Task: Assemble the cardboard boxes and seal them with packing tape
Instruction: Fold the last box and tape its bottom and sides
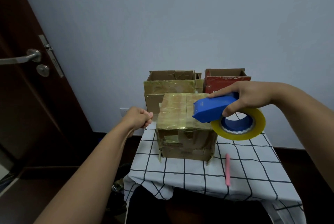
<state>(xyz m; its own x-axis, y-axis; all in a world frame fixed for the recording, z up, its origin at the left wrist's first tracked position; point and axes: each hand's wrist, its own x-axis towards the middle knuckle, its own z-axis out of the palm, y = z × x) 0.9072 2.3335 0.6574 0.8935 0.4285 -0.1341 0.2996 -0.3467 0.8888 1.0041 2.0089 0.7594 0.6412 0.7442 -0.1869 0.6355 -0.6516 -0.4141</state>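
A closed brown cardboard box [182, 127], heavily wrapped in yellowish tape, stands on the checked tablecloth [198, 175]. My right hand [247, 97] grips a blue tape dispenser [213, 108] with a yellow tape roll [240, 124], held just above the box's top right corner. My left hand [139, 118] hovers left of the box with its fingers pinched together; whether a tape end sits between them is too faint to tell. Behind stand an open brown box [168, 86] and an open red box [226, 80].
A pink pen-like stick [228, 169] lies on the cloth to the right of the box. A dark wooden door [34, 79] with a metal handle stands open at the left. The wall is close behind the table; a wall socket [124, 112] sits low.
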